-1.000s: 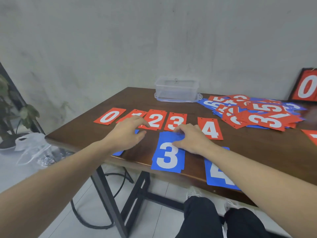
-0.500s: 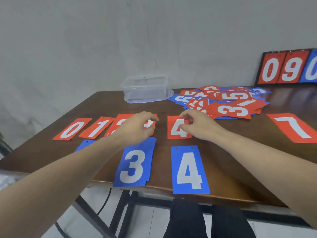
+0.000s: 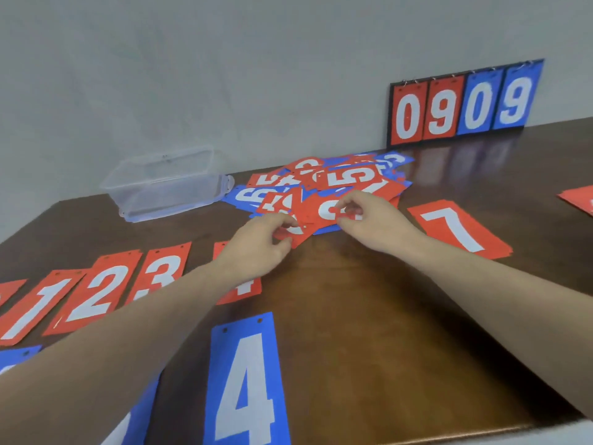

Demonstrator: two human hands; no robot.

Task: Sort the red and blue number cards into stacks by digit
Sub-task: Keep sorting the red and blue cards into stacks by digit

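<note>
Dark wooden desk (image 3: 369, 316) against a grey wall: my left hand (image 3: 260, 245) and right hand (image 3: 375, 223) each pinch a red card at the near edge of the mixed pile (image 3: 324, 187). Beside it sit a clear tub (image 3: 167, 183), a scoreboard (image 3: 462, 104), red 7 (image 3: 459, 229) and blue 4 (image 3: 247, 380).

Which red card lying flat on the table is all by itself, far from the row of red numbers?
The red 7 card, lying alone right of the messy pile. The red 1, 2, 3 sit side by side at left.
</note>
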